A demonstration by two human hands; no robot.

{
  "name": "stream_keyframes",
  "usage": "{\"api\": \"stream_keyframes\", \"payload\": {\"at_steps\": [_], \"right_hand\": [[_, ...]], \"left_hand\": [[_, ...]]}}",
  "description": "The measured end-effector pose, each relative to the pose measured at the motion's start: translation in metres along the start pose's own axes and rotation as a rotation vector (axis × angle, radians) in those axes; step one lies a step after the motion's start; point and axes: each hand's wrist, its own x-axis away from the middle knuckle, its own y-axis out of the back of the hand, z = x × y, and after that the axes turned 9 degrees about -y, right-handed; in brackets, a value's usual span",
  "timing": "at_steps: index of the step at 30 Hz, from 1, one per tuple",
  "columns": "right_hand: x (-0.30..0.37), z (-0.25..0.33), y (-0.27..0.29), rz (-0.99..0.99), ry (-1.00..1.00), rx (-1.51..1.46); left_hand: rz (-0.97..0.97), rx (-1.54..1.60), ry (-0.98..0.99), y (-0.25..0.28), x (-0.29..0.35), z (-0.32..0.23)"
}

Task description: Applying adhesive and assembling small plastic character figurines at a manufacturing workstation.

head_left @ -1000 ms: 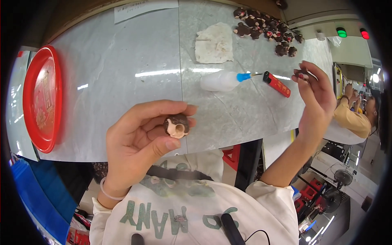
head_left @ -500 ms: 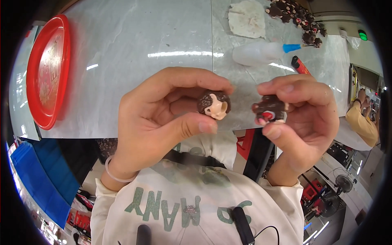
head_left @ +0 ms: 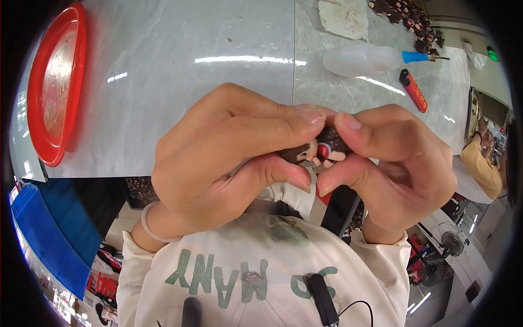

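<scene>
My left hand (head_left: 212, 141) pinches a small figurine head (head_left: 297, 153), dark brown with a tan face, between thumb and fingers. In my right hand (head_left: 406, 152), thumb and forefinger grip a dark brown figurine body (head_left: 338, 141) with a red-and-white detail and pale pinkish feet. Head and body meet between the two hands, in front of my chest. The fingertips cover much of both pieces, so how they join is hidden.
A red oval tray (head_left: 80, 82) lies at the left. At the far right are a white squeeze bottle (head_left: 362, 60) with a blue tip, a red-and-black lighter (head_left: 414, 91), a whitish flat piece (head_left: 343, 19) and piled brown figurine parts (head_left: 417, 22). Another person's yellow sleeve (head_left: 482, 171) shows beyond.
My hands have come together; the head and body, held apart before, now touch. The head has turned in my left hand. The view has shifted slightly.
</scene>
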Motion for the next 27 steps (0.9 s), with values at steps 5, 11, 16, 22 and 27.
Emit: {"api": "stream_keyframes", "payload": {"at_steps": [5, 11, 16, 22, 27], "right_hand": [[0.006, -0.002, -0.004, -0.035, -0.113, -0.094], [0.009, 0.001, -0.007, -0.04, -0.262, -0.213], [0.006, -0.005, 0.001, 0.017, -0.467, -0.389], [0.014, -0.01, -0.004, -0.05, -0.584, -0.825], [0.015, -0.01, -0.005, 0.031, -0.68, -0.832]], "left_hand": [[-0.054, 0.034, -0.006, -0.004, 0.005, 0.0], [-0.032, -0.054, -0.05, -0.003, 0.003, 0.002], [0.074, -0.035, 0.115, 0.001, -0.004, -0.006], [-0.035, -0.045, 0.01, -0.005, -0.001, 0.001], [0.001, -0.095, -0.012, -0.005, 0.001, 0.003]]}}
